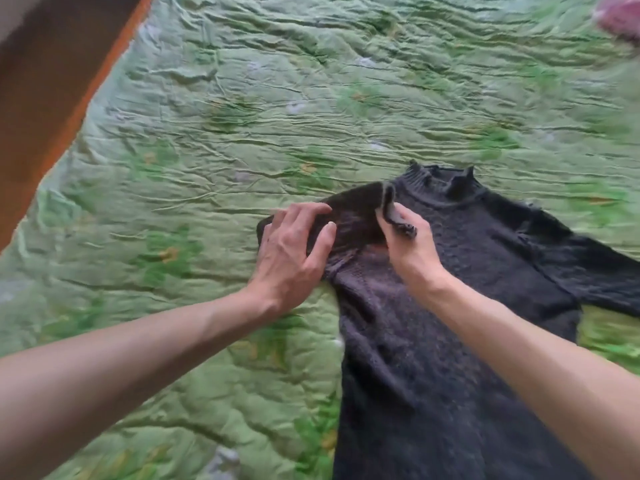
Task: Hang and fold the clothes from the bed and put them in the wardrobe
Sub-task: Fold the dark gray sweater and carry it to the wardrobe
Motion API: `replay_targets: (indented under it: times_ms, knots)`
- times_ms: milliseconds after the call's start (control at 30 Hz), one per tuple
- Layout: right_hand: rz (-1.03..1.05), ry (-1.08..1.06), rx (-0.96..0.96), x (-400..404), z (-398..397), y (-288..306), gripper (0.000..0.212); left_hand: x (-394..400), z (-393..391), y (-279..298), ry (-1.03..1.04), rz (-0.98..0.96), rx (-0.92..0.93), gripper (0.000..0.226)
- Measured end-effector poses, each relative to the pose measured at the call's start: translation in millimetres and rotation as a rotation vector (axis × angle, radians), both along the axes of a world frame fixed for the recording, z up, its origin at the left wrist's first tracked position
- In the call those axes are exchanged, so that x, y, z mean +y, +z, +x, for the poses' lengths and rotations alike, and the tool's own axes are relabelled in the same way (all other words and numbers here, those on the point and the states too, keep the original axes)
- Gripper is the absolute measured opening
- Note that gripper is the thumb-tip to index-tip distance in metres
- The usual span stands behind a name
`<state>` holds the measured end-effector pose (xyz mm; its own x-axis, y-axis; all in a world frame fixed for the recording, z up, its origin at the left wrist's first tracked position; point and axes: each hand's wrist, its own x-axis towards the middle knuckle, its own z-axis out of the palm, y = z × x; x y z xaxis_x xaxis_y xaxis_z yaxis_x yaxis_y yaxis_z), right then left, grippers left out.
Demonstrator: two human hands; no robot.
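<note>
Head view: dark knit sweater (450, 289) flat on the green quilted bedspread (242, 116); left hand (294, 247) pressing the folded sleeve with fingers spread, right hand (408, 244) pinching the cuff. The loose knit could slip and bunch. Pink garment (620, 15) far corner, wooden bedframe (52, 81) left, neither obstructing

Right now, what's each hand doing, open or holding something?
Left hand: open, fingers flat on the sweater's folded sleeve.
Right hand: pinching the sleeve's cuff.
</note>
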<state>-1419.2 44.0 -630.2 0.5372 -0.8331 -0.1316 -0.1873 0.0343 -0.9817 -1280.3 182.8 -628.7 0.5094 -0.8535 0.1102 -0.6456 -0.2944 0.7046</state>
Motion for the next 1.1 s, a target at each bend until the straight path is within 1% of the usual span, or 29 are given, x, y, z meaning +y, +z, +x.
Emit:
replay_targets:
  times_ms: [167, 233, 267, 300, 367, 467, 567, 600, 633, 700, 733, 767, 800, 833, 900, 933, 967, 1000, 1033, 1100]
  knots:
    - [0.007, -0.515, 0.122, -69.4, -86.0, -10.6, 0.031, -34.8, -5.3, -35.3, -0.108, 0.243, -0.243, 0.07]
    - [0.065, -0.664, 0.183, -89.0, -119.7, -22.6, 0.023, -48.6, -7.8, -47.6, -0.128, 0.322, -0.288, 0.077]
    - [0.089, -0.705, 0.199, -98.6, -135.0, -31.2, 0.022, -55.3, -9.9, -53.5, -0.133, 0.357, -0.29, 0.08]
    - [0.085, -0.71, 0.21, -107.9, -148.7, -40.0, 0.025, -61.4, -12.4, -58.8, -0.139, 0.384, -0.289, 0.082]
    - [0.042, -0.708, 0.248, -126.7, -172.4, -54.8, 0.028, -72.6, -19.5, -68.0, -0.152, 0.417, -0.298, 0.085]
    - [0.011, -0.71, 0.327, -152.6, -199.2, -69.5, 0.025, -83.8, -27.8, -79.1, -0.146, 0.426, -0.291, 0.08]
    - [0.029, -0.636, 0.404, -171.6, -217.0, -81.4, 0.015, -94.0, -25.9, -82.0, -0.07, 0.36, -0.359, 0.064]
    - [0.039, -0.628, 0.419, -175.1, -218.9, -84.4, 0.016, -97.0, -21.4, -82.6, -0.061, 0.339, -0.416, 0.059]
    - [0.017, -0.624, 0.478, -177.5, -220.4, -86.0, 0.023, -99.8, -14.9, -82.5, -0.073, 0.33, -0.481, 0.055]
    - [-0.105, -0.618, 0.697, -178.8, -222.6, -85.4, 0.033, -105.0, 0.6, -82.6, -0.16, 0.354, -0.598, 0.046]
    - [-0.157, -0.62, 0.796, -177.3, -223.8, -84.5, 0.033, -107.4, 8.4, -83.1, -0.221, 0.364, -0.645, 0.04]
    - [-0.192, -0.621, 0.854, -173.9, -224.3, -82.3, 0.03, -109.8, 14.4, -83.0, -0.276, 0.368, -0.684, 0.033]
    - [-0.241, -0.61, 0.891, -170.6, -225.6, -83.1, 0.027, -112.2, 19.2, -82.9, -0.313, 0.365, -0.716, 0.028]
    - [-0.34, -0.592, 0.907, -166.7, -224.9, -82.3, 0.027, -114.5, 22.5, -82.9, -0.324, 0.366, -0.738, 0.028]
    - [-0.65, -0.509, 0.887, -162.2, -223.3, -88.7, 0.031, -117.0, 22.6, -80.8, -0.277, 0.334, -0.746, 0.03]
    - [-0.788, -0.411, 0.853, -160.2, -221.4, -92.2, 0.033, -117.7, 17.8, -80.5, -0.25, 0.297, -0.734, 0.031]
    - [-0.888, -0.265, 0.815, -157.1, -219.3, -95.8, 0.035, -117.9, 9.7, -80.8, -0.24, 0.261, -0.714, 0.036]
    - [-0.942, -0.097, 0.787, -154.2, -218.4, -101.3, 0.04, -118.2, -1.0, -82.5, -0.253, 0.231, -0.682, 0.043]
    - [-0.943, 0.069, 0.813, -151.4, -219.0, -106.8, 0.048, -117.9, -13.6, -84.2, -0.281, 0.219, -0.643, 0.05]
    - [-0.806, 0.317, 0.977, -146.3, -224.6, -116.0, 0.069, -114.5, -36.1, -94.7, -0.35, 0.273, -0.598, 0.061]
